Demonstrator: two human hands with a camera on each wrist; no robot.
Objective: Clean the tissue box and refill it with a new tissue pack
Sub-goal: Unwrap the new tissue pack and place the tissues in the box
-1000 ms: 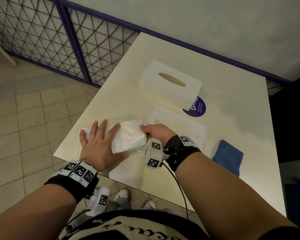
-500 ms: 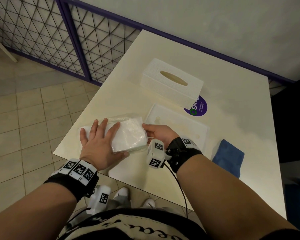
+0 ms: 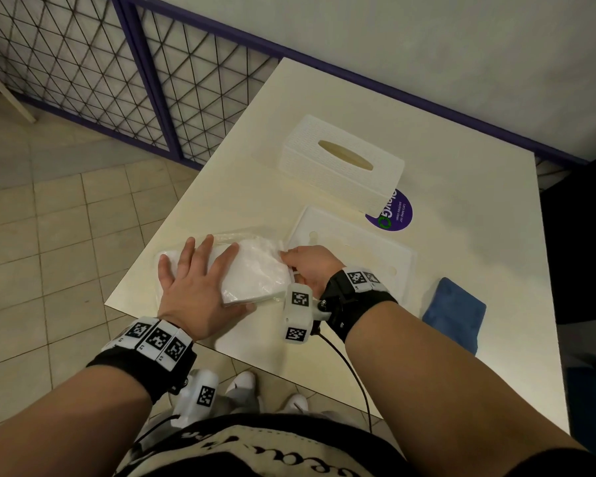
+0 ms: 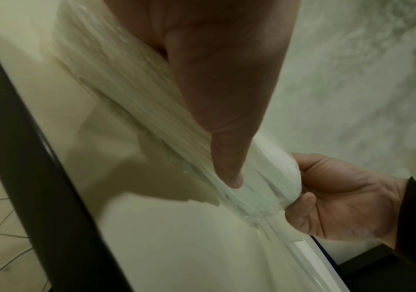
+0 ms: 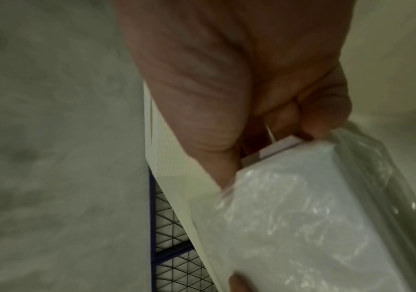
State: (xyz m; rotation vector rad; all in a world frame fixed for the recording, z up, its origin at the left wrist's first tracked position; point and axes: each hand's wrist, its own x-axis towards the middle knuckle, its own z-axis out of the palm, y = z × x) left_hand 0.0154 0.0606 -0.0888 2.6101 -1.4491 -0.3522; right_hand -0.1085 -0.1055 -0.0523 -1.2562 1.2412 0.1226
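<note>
Under the flat left hand [image 3: 196, 293], tissue pack [image 3: 255, 270] half hidden — right hand [image 3: 312, 266] pinches its end.

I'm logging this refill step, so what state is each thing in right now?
tissue pack: flat on the table, still wrapped
left hand: pressing flat on the pack
right hand: pinching the pack's end
tissue box: upright, slot empty
base panel: detached, lying flat
blue cloth: lying untouched
</note>
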